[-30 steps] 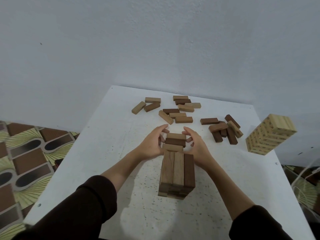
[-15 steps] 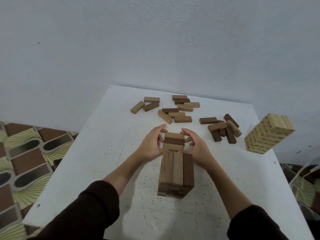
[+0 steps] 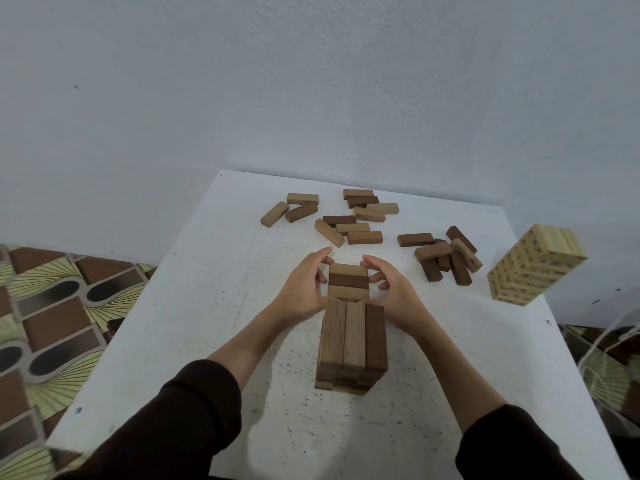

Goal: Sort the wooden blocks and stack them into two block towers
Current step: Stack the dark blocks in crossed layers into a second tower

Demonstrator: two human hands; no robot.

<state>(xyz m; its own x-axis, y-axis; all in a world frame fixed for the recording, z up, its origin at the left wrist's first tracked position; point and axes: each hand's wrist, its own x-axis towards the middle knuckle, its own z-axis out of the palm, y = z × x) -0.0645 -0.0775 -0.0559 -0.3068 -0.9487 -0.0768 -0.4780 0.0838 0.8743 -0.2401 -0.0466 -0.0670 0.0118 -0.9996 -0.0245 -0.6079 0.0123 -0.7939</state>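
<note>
Three wooden blocks (image 3: 348, 283) laid side by side, light, dark, light, are clasped between the two hands on the white table (image 3: 207, 306). The left hand (image 3: 302, 289) is curled against the left ends of the row, its fingers (image 3: 320, 258) bent round the far corner and its thumb at the near one. The right hand (image 3: 393, 289) is curled in mirror fashion against the right ends, with its fingertips (image 3: 372, 266) touching the far block. Neither hand is spread flat; both are cupped and pressed inward on the row.

Directly nearer the person than the hands, and touching or almost touching the held row, stands the mixed-colour tower (image 3: 352, 344), topped by three blocks laid lengthwise; its upper edge hides the near side of the row, so contact cannot be told. Beyond the fingertips, a scatter of loose blocks (image 3: 353, 220) lies flat, mostly light with some dark, the nearest one just past the left fingers. Beyond and to the right of the right hand, a heap of mostly dark blocks (image 3: 446, 258) is piled crosswise. Further right, near the table's edge and well apart from both hands, a pale tower (image 3: 535, 265) stands complete. Dark sleeves (image 3: 194, 410) cover both forearms. Patterned flooring (image 3: 52, 306) is seen left of the table, and a plain wall (image 3: 311, 81) beyond it.
</note>
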